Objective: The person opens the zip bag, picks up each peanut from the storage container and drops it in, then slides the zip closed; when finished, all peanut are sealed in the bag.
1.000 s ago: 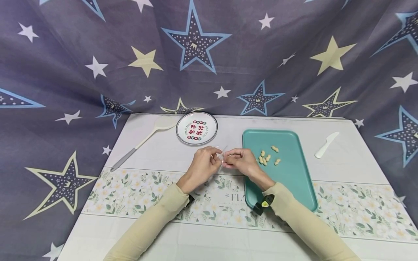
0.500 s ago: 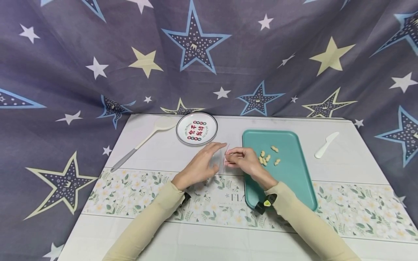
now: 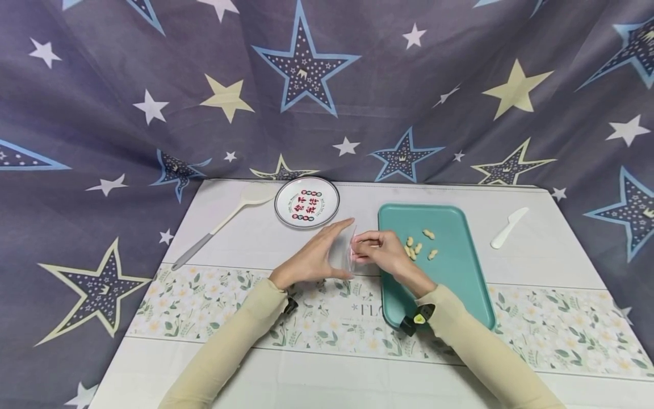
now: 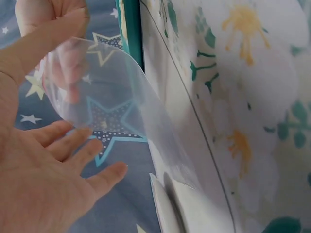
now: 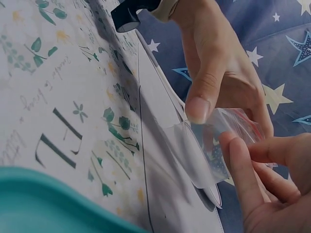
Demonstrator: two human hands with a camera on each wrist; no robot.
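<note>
A clear plastic zip bag (image 4: 114, 90) with a red line along its mouth hangs between the two hands. My right hand (image 3: 382, 251) pinches the bag near that red line, its fingertips on the film in the right wrist view. Facing it, my left hand (image 3: 313, 257) is spread wide. Its straight thumb (image 5: 203, 94) lies at one edge of the bag and its fingers (image 4: 73, 145) extend along the other side. Several unshelled peanuts (image 3: 418, 248) lie on the teal tray (image 3: 449, 284), close to my right hand.
A round plate (image 3: 327, 199) with red lettering stands behind my left hand. Left of it lies a long spoon (image 3: 225, 221) with a grey handle. A white plastic knife (image 3: 510, 227) lies right of the tray. A starry curtain (image 3: 204, 68) hangs behind the table.
My left hand has let go of the bag, drawn back to the left and spread its thumb and fingers beside it. The right hand keeps its pinch on the bag, nearly in place.
</note>
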